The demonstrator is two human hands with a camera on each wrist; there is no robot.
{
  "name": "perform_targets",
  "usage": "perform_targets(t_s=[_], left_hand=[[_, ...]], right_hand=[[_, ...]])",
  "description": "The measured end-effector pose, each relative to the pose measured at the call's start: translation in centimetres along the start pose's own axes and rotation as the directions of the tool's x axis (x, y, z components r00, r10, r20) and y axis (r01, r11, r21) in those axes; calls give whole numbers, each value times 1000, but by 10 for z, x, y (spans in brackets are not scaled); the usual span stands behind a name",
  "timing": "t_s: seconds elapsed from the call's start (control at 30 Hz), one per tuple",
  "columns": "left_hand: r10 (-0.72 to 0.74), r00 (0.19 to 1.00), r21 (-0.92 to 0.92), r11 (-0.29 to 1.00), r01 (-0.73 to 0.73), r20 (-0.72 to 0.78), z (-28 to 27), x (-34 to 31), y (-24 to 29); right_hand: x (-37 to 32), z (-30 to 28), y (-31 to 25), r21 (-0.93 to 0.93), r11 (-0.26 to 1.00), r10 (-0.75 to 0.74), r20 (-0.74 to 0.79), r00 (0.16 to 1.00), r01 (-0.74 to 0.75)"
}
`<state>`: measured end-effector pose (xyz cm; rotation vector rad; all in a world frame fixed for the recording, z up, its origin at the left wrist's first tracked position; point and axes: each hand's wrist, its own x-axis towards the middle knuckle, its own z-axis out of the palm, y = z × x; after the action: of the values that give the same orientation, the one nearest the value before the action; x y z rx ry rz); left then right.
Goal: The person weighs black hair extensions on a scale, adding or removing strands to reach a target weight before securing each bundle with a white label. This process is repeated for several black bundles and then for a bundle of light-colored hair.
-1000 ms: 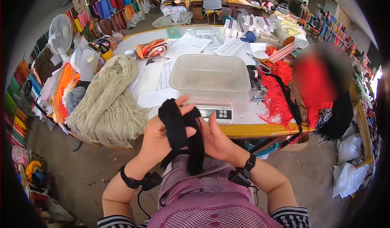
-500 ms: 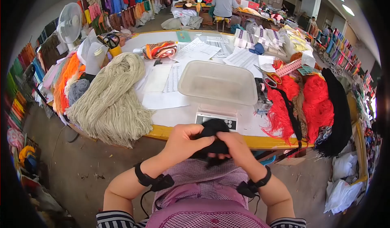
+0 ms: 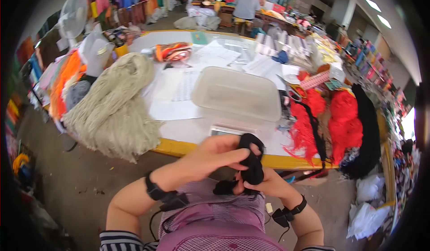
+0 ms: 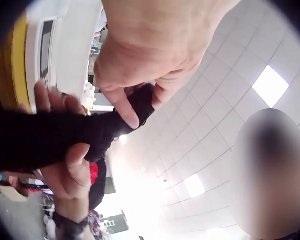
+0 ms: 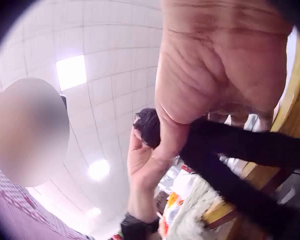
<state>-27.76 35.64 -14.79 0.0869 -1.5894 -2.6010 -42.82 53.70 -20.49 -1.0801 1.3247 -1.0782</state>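
Note:
A black skein of yarn [image 3: 253, 167] is held in both hands above the lap, in front of the table edge. My left hand [image 3: 219, 155] pinches its upper end between thumb and fingers; the left wrist view shows the skein [image 4: 132, 107] bunched there. Lower and to the right, my right hand [image 3: 271, 184] grips the same skein, its thumb laid across the yarn in the left wrist view. Two loose lengths of the skein [image 5: 255, 145] hang out past the right hand in the right wrist view. Behind the hands is a scale [image 3: 219, 130], partly hidden by the left hand.
A translucent plastic tub [image 3: 235, 92] sits behind the scale. A large beige yarn hank [image 3: 112, 103] drapes over the table's left edge. Red yarn [image 3: 345, 121], black yarn [image 3: 369, 134] and scissors [image 3: 293, 94] lie on the right. Papers [image 3: 174, 103] cover the middle left.
The black skein went from hanging loosely looped over the left hand to being bunched between both hands. The hands then moved slightly right, the left rising above the right.

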Motion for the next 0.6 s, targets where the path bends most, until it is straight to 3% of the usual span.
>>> perform_targets(t_s=[0.07, 0.13, 0.2, 0.27, 0.33, 0.4, 0.43, 0.47, 0.5, 0.53, 0.57, 0.6], left_hand=[[78, 985, 330, 944, -24, -152, -29, -7, 4], [98, 953, 442, 896, 40, -285, -63, -18, 14], [127, 912, 505, 858, 96, -390, -96, -26, 21], [168, 878, 567, 813, 134, -448, -135, -32, 20], [221, 834, 624, 761, 177, -506, -165, -35, 20], [327, 851, 821, 539, 189, -411, -187, -39, 22], [328, 841, 818, 536, 209, -430, -192, -39, 24], [342, 846, 863, 447, 236, -408, -196, -37, 28], [351, 852, 898, 353, 264, -389, -199, -38, 29], [358, 837, 891, 348, 292, -414, -204, -38, 26], [383, 829, 904, 300, 305, -407, -210, -34, 23], [409, 824, 916, 252, 313, -393, -217, -29, 19]], right_hand=[[-15, -11, -10, 229, 973, 25, -72, 997, -8], [-40, -28, -53, -55, 991, 91, -413, 906, -124], [-60, -60, -71, -128, 987, -13, -659, 752, -95], [-73, -87, -109, -202, 979, -180, -750, 636, 40], [-82, -137, -135, -394, 918, -346, -755, 557, 37], [-77, -173, -172, -541, 833, -431, -768, 473, -119], [-74, -206, -183, -570, 811, -474, -775, 419, -136], [-68, -238, -190, -597, 789, -516, -773, 368, -148], [-60, -254, -199, -622, 728, -512, -773, 373, -289], [-55, -266, -205, -636, 646, -514, -771, 376, -422], [-52, -287, -197, -648, 649, -517, -760, 394, -398], [-51, -310, -184, -790, 434, -673, -604, 428, -432]])
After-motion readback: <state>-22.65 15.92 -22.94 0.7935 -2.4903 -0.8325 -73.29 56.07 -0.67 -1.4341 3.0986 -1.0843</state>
